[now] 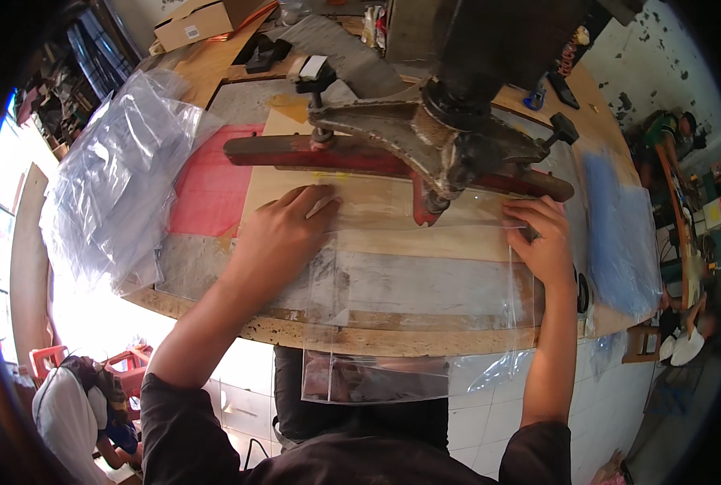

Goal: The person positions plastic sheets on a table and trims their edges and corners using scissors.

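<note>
A clear plastic sheet [425,291], folded like a sleeve or pouch, lies across the worktable, its near end hanging over the front edge. My left hand [288,222] has its fingers bent and closed at the sheet's far left corner. At the far right corner, my right hand [541,238] pinches the sheet between thumb and fingers. Just beyond both hands runs the long dark red bar [360,155] of a press, carried by a heavy metal bracket [449,149]. Beneath the bar is a cream-coloured board [276,174]; the sheet's far edge lies over it.
A heap of clear plastic [118,178] covers the table's left, beside a red sheet [211,182]. Bluish plastic sheets [619,234] are stacked at right. A cardboard box [199,24] stands at back left. Other people sit low at left [69,404] and far right [688,339].
</note>
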`<state>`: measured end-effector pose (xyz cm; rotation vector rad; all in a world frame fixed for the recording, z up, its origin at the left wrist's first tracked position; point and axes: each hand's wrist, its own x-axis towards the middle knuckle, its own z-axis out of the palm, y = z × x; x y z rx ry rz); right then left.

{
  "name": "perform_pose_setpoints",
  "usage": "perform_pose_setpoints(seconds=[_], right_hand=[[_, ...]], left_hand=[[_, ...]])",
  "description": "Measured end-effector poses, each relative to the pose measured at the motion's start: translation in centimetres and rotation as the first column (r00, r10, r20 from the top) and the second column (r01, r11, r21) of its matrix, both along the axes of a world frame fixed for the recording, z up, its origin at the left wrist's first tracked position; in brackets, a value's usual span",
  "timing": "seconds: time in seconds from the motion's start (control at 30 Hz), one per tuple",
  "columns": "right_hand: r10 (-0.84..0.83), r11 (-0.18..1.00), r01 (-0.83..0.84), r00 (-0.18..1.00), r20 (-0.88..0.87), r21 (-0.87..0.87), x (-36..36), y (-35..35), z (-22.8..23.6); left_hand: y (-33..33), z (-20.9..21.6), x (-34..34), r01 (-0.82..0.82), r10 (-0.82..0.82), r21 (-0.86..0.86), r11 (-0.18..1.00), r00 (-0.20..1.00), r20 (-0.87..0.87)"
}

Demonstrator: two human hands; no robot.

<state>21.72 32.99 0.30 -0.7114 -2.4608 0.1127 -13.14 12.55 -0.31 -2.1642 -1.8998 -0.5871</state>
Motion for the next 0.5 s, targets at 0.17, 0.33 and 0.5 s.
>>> perform_pose_setpoints(seconds=[0.17,0.33,0.5], right_hand=[[-0.003,1.0,0.003,1.0,-0.01,-0.03,-0.32,-0.36,0.09],[-0.004,0.999,0.003,1.0,-0.03,-0.039,-0.44,-0.49,0.03],[-0.009,1.0,0.008,1.0,-0.022,-0.027,-0.49,-0.5,0.08]], left_hand=[[-0.01,0.02,-0.2,-0.016,0.016,0.002,1.0,1.0,0.005],[-0.04,-0.24,-0.41,-0.019,0.019,0.008,1.0,1.0,-0.015],[-0.13,-0.05,-0.37,-0.008,0.008,-0.043,0.999,1.0,0.008]])
